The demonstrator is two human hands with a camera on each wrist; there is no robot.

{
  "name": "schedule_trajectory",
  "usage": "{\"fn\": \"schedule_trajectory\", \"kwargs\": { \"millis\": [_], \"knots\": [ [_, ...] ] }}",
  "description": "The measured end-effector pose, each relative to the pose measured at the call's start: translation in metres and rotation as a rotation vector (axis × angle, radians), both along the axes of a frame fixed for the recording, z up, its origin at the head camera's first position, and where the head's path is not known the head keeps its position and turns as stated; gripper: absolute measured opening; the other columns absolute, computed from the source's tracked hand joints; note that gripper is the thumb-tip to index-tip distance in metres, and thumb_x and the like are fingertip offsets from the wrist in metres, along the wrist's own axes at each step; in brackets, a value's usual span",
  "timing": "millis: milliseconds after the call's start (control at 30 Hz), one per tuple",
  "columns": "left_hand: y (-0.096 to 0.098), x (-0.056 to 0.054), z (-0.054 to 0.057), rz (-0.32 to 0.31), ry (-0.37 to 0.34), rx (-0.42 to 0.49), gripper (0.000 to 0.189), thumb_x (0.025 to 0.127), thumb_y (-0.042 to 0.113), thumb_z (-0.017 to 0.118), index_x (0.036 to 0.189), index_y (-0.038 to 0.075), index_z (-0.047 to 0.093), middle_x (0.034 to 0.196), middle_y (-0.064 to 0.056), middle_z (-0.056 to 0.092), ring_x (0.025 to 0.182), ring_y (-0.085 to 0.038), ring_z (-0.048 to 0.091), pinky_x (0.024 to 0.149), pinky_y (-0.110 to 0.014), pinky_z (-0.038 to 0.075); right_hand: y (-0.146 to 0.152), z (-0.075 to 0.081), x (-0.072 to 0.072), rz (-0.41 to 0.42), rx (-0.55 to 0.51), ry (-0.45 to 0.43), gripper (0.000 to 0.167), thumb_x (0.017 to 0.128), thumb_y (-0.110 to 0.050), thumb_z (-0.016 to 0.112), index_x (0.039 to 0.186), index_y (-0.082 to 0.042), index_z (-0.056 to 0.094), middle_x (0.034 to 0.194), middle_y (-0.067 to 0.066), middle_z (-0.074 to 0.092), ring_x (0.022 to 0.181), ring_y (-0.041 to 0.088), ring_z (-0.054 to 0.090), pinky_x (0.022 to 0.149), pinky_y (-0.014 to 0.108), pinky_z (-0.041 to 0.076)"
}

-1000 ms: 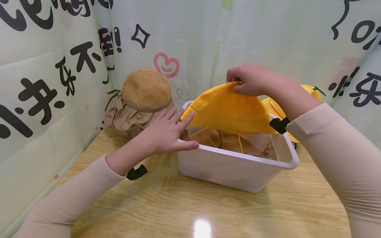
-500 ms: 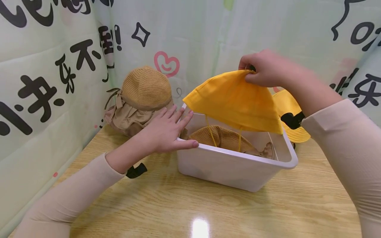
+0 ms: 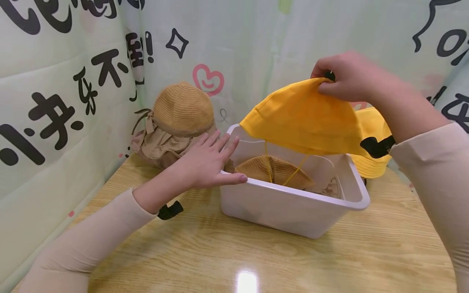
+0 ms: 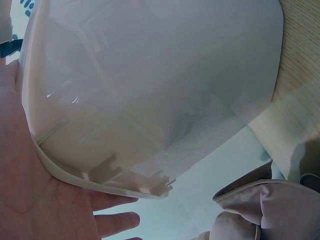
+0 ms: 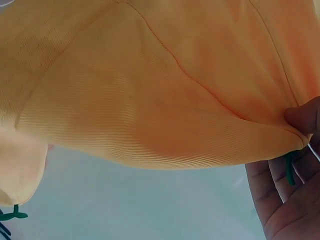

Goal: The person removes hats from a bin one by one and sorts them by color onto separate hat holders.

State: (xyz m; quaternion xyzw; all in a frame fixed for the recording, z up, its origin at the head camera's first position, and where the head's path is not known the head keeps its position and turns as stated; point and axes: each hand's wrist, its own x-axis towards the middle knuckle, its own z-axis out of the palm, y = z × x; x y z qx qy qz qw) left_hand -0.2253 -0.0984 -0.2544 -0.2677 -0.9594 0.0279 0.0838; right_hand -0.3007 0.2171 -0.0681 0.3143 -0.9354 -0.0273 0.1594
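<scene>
My right hand [image 3: 348,77] pinches a yellow bucket hat [image 3: 307,118] at its crown and holds it above a white plastic bin [image 3: 278,211]. Two thin yellow cords dangle from the hat into the bin. In the right wrist view, a small green stem [image 5: 290,172] pokes out by my fingers at the hat's tip. My left hand [image 3: 205,165] rests on the bin's left rim with fingers spread; the left wrist view shows the palm against the outer edge. Inside the bin lies a tan knitted hat [image 3: 278,169], its lower part hidden by the front wall.
To the bin's left sits a tan knitted hat [image 3: 183,110] with a ruffled fabric brim and a bow. Another yellow hat [image 3: 373,167] stands behind the bin's right end, partly covered by my right arm. Printed curtains [image 3: 242,49] enclose the wooden table [image 3: 190,252].
My right hand has lifted the yellow hat up and to the right, so its cords and more of the knitted hat in the bin show. My left hand has stayed on the rim.
</scene>
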Motion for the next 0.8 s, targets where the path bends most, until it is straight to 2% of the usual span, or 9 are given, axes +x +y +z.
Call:
{"fn": "schedule_trajectory", "kwargs": {
  "millis": [333, 800],
  "knots": [
    [0.000, 0.000, 0.001, 0.000, -0.003, -0.001, 0.108, 0.083, 0.091, 0.021, 0.162, 0.019, 0.004, 0.167, -0.015, 0.013, 0.153, -0.037, 0.007, 0.122, -0.055, 0.010, 0.011, 0.002, 0.006, -0.029, -0.014, 0.055, 0.016, 0.090, -0.009, 0.058, 0.103, -0.009, 0.066, 0.091, 0.012, 0.066, 0.071, 0.025, 0.047, 0.063, 0.036, 0.037],
    [0.000, -0.001, 0.000, -0.003, 0.005, 0.003, 0.107, 0.084, 0.089, 0.023, 0.162, 0.018, 0.007, 0.166, -0.016, 0.013, 0.153, -0.038, 0.010, 0.122, -0.056, 0.011, 0.029, 0.007, 0.012, -0.099, -0.028, 0.072, 0.013, 0.092, -0.011, 0.059, 0.104, -0.008, 0.064, 0.089, 0.014, 0.065, 0.070, 0.025, 0.048, 0.060, 0.030, 0.037]
  ]
}}
